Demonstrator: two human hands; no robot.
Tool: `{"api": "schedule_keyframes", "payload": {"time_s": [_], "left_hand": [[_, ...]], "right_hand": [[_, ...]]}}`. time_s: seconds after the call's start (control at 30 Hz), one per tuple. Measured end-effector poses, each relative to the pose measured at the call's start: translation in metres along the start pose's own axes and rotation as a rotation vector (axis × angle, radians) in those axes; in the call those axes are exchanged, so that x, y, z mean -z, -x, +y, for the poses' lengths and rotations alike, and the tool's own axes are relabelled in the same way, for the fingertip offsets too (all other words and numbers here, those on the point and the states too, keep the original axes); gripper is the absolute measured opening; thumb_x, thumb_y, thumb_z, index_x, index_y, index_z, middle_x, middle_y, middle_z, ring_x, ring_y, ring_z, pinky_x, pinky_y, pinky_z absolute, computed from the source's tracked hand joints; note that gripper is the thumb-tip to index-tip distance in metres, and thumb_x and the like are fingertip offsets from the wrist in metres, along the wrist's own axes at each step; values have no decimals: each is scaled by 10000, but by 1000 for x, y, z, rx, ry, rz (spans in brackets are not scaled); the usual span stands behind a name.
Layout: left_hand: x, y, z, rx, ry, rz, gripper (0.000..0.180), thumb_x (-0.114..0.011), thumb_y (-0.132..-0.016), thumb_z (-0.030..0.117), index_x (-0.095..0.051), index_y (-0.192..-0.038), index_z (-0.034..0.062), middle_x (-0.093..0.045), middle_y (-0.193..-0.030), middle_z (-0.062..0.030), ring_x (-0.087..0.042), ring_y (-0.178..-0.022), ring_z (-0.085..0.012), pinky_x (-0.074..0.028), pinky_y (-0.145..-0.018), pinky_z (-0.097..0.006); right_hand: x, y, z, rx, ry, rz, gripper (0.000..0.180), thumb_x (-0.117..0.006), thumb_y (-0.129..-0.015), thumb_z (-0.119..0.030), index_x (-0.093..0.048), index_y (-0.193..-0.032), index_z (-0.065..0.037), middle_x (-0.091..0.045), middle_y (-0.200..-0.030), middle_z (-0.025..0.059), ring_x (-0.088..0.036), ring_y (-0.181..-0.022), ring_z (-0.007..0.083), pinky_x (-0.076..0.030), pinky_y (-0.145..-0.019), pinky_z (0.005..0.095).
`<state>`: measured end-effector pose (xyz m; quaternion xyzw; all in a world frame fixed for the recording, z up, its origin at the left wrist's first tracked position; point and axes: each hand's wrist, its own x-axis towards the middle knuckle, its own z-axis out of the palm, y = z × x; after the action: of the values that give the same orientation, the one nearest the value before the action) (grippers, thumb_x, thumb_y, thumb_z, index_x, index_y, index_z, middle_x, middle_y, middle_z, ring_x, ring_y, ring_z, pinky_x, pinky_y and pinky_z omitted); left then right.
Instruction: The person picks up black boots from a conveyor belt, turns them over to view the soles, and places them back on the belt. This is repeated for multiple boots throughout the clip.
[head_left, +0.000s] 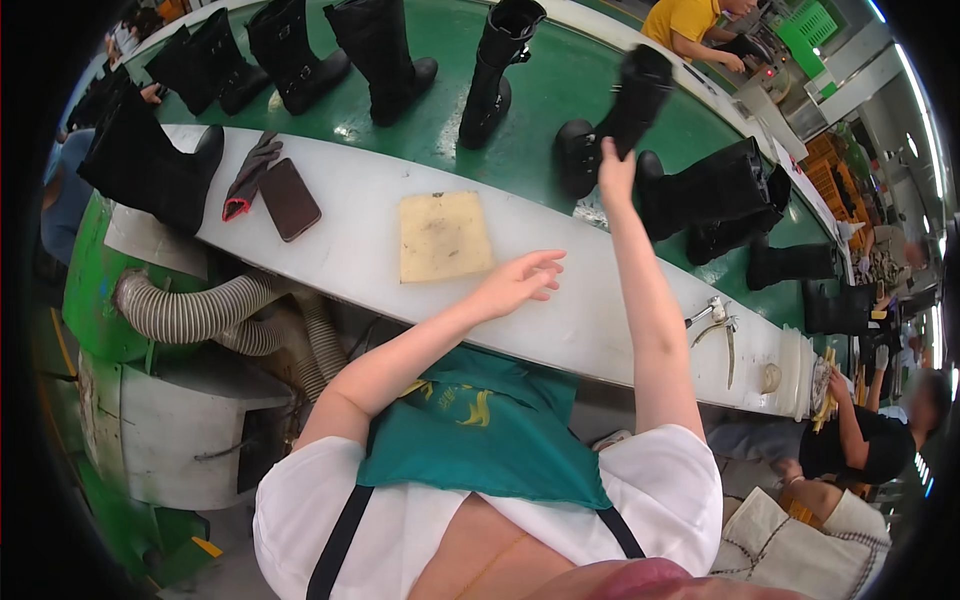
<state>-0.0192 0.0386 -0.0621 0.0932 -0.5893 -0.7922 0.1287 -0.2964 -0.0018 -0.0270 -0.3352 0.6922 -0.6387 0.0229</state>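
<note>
A black boot [638, 100] with a buckle is over the green belt [415, 160], its shaft slightly blurred. My right hand [616, 178] reaches out and grips it near the ankle, and part of the grip is hidden behind the boot. My left hand [522, 284] hovers above the white worktop [560, 320], fingers apart and holding nothing. Closest to that hand is a worn yellowish square pad [444, 238] lying on the worktop.
More black boots [382, 60] stand or lie along the belt. On the worktop are a dark glove [252, 175], a phone [290, 200], a hammer [706, 311], pincers [728, 340] and a tape roll [771, 378]. Another boot [150, 160] stands at its left end. Co-workers sit around.
</note>
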Motion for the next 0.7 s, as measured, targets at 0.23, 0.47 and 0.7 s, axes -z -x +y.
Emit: {"api": "schedule_keyframes", "payload": {"time_s": [0.23, 0.47, 0.7], "left_hand": [[4, 1, 2, -12, 35, 30, 496, -436, -984, 291, -328, -1422, 84, -495, -1273, -137, -566, -1050, -209, -514, -854, -334], [-17, 9, 45, -229, 52, 141, 683, -337, -980, 458, -45, -1497, 118, -292, -1439, -185, -466, -1193, -263, -455, -941, -398], [-29, 24, 75, -325, 109, 123, 739, -333, -962, 530, -32, -1500, 122, -276, -1449, -186, -457, -1186, -244, -417, -940, -385]], "right_hand": [[70, 67, -74, -386, -775, 40, 301, -545, -939, -201, -531, -1189, -34, -590, -1117, 71, -585, -1007, 205, -487, -837, 377], [101, 155, -102, -308, -960, -12, 415, -399, -984, -346, -510, -1256, -54, -571, -1226, 85, -577, -1088, 251, -451, -953, 421], [98, 210, -89, -252, -1209, -141, 483, -336, -980, -426, -545, -1226, -67, -596, -1205, 83, -556, -1128, 245, -421, -994, 418]]}}
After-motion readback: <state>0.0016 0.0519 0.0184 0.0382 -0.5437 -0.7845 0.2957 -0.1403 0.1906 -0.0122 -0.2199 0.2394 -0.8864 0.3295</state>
